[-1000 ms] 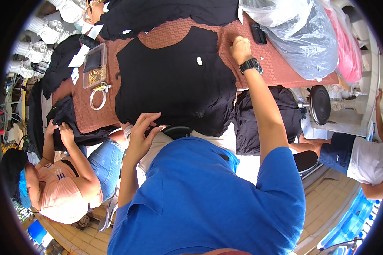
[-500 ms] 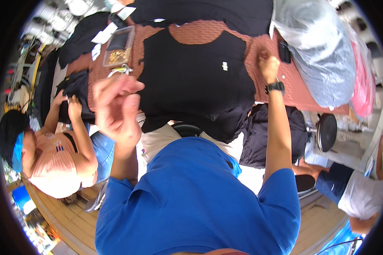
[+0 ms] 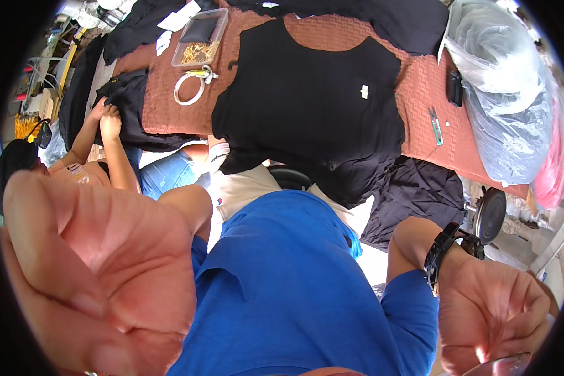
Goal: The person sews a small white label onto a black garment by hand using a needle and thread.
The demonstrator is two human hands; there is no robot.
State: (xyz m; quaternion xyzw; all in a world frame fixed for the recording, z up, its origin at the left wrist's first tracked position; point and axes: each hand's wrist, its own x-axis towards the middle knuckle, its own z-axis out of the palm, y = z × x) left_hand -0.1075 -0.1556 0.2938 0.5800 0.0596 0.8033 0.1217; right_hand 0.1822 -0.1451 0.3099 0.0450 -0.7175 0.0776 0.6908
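My left hand is raised close up at the lower left, palm showing and fingers curled inward. At the lower right my right hand, below a black wristwatch, has its fingers bent together beside a shiny curved edge. What either hand grips, if anything, is hidden. Both are off the table. A black sleeveless garment lies spread in front of me, its lower end draping toward my lap, with a small white tag on it. Green-handled thread snips rest to its right.
Left of the garment are a clear box with small gold-coloured pieces and a white ring. A black phone-like object lies by a large plastic-wrapped bundle on the right. A co-worker's hands handle black cloth at the left.
Both hands have come back from over the table toward my head. Where my right hand was, the thread snips now show. The view has shifted, so the table contents sit farther right.
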